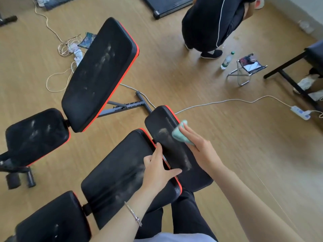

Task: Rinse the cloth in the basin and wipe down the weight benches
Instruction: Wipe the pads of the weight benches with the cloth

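Cloth (180,132), pale green and bunched, lies pressed against the right edge of a narrow black pad (170,142) under the right hand (199,145). That hand is laid flat, fingers stretched out over the cloth rather than curled around it; the cloth pokes out past the fingertips. Pad surface shows grey dusty smears along its length, one streak just left of the cloth. Left hand (158,167) rests on the corner of the neighbouring bench back pad (122,172), open, fingers spread, thumb reaching toward the gap between the two pads; it grasps nothing. A thin silver bracelet (133,213) sits on the left wrist. This near bench has a second pad (52,219) at lower left, also black with an orange edge and faint marks. A second bench stands further off at left: long tilted back pad (99,74) and seat pad (35,137), both with pale smudges. Floor (227,137) is light wood. On it: a coiled white cord (68,46) beyond the far bench, a power strip (300,112) at right with its cable running toward the narrow pad, a plastic bottle (227,61), a small folding stool (248,67). Another person (213,23) in dark clothes stands near the bottle. No basin can be made out in this view.
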